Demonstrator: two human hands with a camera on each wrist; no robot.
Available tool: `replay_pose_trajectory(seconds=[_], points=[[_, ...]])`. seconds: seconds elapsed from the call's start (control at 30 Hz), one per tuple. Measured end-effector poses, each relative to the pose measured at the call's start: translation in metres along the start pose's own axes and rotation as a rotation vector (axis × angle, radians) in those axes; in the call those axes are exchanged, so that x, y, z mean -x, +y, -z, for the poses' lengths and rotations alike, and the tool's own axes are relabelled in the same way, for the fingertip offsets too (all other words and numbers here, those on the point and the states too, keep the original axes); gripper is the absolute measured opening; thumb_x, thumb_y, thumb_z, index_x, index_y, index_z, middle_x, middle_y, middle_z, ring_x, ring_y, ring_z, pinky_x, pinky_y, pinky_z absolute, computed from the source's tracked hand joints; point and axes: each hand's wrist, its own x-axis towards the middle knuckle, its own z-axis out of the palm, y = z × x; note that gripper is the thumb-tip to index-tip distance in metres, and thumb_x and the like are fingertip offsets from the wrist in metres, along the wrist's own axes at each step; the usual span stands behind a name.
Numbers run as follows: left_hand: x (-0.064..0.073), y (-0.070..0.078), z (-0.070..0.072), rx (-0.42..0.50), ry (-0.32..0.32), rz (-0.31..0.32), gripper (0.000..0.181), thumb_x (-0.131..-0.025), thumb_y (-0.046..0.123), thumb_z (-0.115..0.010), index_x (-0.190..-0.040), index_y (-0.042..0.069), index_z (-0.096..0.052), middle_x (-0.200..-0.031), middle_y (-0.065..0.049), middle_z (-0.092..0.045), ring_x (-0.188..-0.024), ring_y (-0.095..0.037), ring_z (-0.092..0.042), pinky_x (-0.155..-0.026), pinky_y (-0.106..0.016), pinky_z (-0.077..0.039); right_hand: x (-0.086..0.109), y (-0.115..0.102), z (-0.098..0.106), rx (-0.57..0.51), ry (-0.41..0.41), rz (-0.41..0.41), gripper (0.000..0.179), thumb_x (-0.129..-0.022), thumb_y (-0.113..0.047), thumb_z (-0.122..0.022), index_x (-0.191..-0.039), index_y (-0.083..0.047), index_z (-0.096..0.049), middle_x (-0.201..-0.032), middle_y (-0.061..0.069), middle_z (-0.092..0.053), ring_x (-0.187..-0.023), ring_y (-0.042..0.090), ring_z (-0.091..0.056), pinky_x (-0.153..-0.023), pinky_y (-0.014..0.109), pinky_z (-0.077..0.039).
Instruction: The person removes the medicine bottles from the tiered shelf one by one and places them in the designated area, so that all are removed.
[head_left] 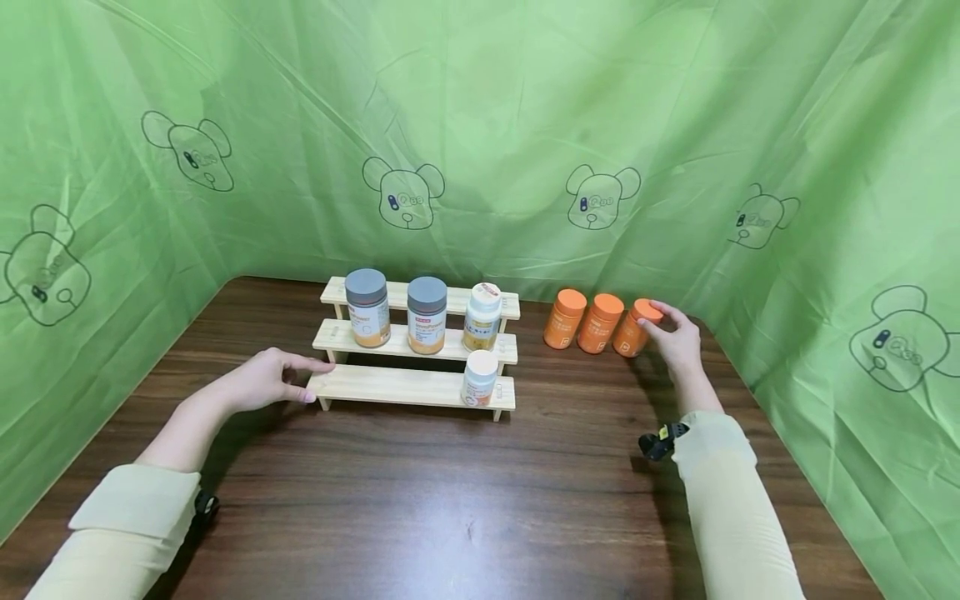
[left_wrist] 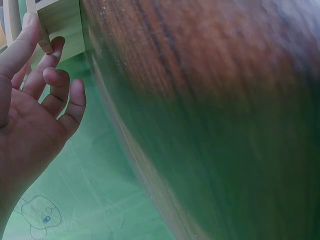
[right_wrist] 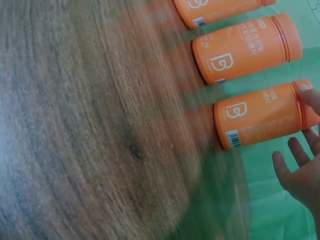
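My right hand (head_left: 678, 340) pinches the orange cap of the rightmost orange bottle (right_wrist: 257, 115) between thumb and fingers, while its other fingers hang loosely curled. That bottle stands upright at the end of a row, beside a middle orange bottle (head_left: 600, 323) and a left orange bottle (head_left: 564, 320). At the left end of a three-tier wooden display rack (head_left: 397, 386), my left hand (head_left: 258, 379) holds the lowest tier, thumb at its front edge and index finger at its back edge. The left hand's ring and little fingers curl free in the left wrist view.
Two grey-capped jars (head_left: 367, 312) (head_left: 427, 321) and a white-capped bottle (head_left: 482, 321) with a gold label stand on the middle tier. A small white bottle (head_left: 479, 382) is at the lowest tier's right end. Green cloth (head_left: 495, 125) surrounds the brown wooden table (head_left: 465, 500).
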Motion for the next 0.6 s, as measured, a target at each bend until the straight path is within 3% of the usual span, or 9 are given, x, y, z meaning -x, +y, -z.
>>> replay_pose_trajectory(seconds=[0.17,0.33,0.6], points=[[-0.001,-0.001,0.000,-0.007,-0.005,0.008,0.052,-0.075,0.025,-0.078,-0.125,0.019,-0.064,-0.057,0.006,-0.035,-0.050,-0.006,-0.038,-0.050,-0.026,-0.037,0.002,-0.003,0.002,-0.012,0.030,0.018,0.050,-0.082,-0.013,-0.073,-0.128,-0.002,-0.057,-0.125,0.010,-0.058,-0.102,0.004,-0.054,-0.073,0.007,-0.043],[0.000,0.000,0.000,0.005,-0.004,0.009,0.052,-0.075,0.023,-0.078,-0.125,0.018,-0.064,-0.058,0.006,-0.036,-0.050,-0.006,-0.038,-0.050,-0.026,-0.037,0.003,-0.012,0.005,0.022,-0.007,0.033,0.050,-0.084,-0.016,-0.071,-0.130,-0.002,-0.055,-0.125,0.015,-0.057,-0.097,0.003,-0.054,-0.071,0.009,-0.045],[0.001,0.001,0.000,0.011,0.004,0.003,0.052,-0.075,0.022,-0.078,-0.125,0.016,-0.064,-0.058,0.005,-0.037,-0.051,-0.006,-0.038,-0.050,-0.026,-0.037,0.010,-0.036,0.008,0.088,-0.089,0.022,0.056,-0.087,-0.026,-0.068,-0.137,-0.008,-0.050,-0.137,0.019,-0.048,-0.124,0.027,-0.046,-0.082,0.010,-0.041]])
